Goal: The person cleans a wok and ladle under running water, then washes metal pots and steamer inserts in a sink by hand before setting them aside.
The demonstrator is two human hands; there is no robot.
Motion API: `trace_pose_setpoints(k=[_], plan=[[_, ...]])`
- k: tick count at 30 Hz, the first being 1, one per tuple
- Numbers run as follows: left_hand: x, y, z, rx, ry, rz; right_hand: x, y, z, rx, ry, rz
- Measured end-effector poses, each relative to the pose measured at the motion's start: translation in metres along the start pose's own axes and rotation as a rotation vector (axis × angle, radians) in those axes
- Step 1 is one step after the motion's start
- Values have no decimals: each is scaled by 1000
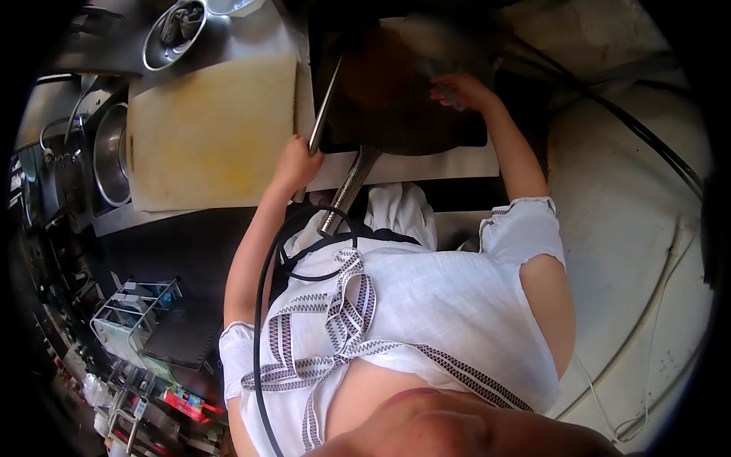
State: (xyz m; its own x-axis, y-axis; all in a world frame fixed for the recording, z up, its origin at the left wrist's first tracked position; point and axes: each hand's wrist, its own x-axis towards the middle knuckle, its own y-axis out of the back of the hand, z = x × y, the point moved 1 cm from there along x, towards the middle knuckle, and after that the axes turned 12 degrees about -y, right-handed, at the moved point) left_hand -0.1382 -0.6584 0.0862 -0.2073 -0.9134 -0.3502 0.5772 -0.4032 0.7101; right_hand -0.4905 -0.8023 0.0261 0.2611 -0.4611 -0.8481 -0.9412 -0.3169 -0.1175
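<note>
Fingers, left hand (297, 163): in the head view, closed round the near end of a slim metal rod (325, 110), at the right edge of the board.
Fingers, right hand (466, 91): partly curled by a greyish handle-like piece (453, 97); too dim to tell how firmly they hold it, if at all.
Pan: the dark, broad pan (381, 114) lies at the far middle, below both hands' reach, with the right hand over its right part.
Rod handling: a firm but unstrained grip, with the wrist loose, would probably steer the far tip best; clearing the rim looks wise.
Right-hand handling: better, I judge, to keep the forearm high and the fingertips off the metal, which may be hot.
Pan handle: the tubular handle (354, 186) points near, towards the body; its textured metal should grip well, though clothing could catch on it.
Rod surface: smooth, bright, straight, seemingly tapering to the far end.
Board: the thick, pale cutting board (213, 137) to the left is rectangular, with yellowish stains.
Bowl: at far left, a round, shiny steel bowl (154, 57) contains crumpled dark cloth (181, 24).
Shirt: thin, creased white fabric (457, 289) with zigzag-patterned ties.
</note>
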Motion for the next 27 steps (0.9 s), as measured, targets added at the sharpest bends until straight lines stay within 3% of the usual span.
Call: trace_pose_setpoints(k=[2, 4, 5, 7, 8, 10, 17, 19, 23, 26, 27], plan=[[-3, -6, -4, -83, 20, -4, 10, -2, 3, 48, -111, 56], [-9, -11, -7, -169, 49, -4, 52, 7, 4, -511, -160, 213], [-16, -14, -3, -234, 72, 14, 96, 20, 18, -511, -165, 202], [-30, -16, 10, -303, 106, 35, 179, 42, 50, -1324, 409, 616], [-36, -14, 19, -423, 109, 86, 171, 28, 45, -1328, 408, 605], [-43, -16, 21, -503, 77, 185, 127, -27, 22, -993, -1, 222], [-55, -24, 26, -478, 63, 185, 24, -86, 15, -781, -338, -129], [-59, -29, 21, -598, 119, 209, -7, -81, 11, -913, -445, -395], [-61, -20, 25, -549, 93, 227, -44, -64, -13, -1131, -535, -423], [-61, -19, 26, -504, 37, 228, -15, -74, -13, -1254, -303, -426], [-60, -19, 26, -504, 31, 233, 3, -85, -14, -1271, -226, -334]])
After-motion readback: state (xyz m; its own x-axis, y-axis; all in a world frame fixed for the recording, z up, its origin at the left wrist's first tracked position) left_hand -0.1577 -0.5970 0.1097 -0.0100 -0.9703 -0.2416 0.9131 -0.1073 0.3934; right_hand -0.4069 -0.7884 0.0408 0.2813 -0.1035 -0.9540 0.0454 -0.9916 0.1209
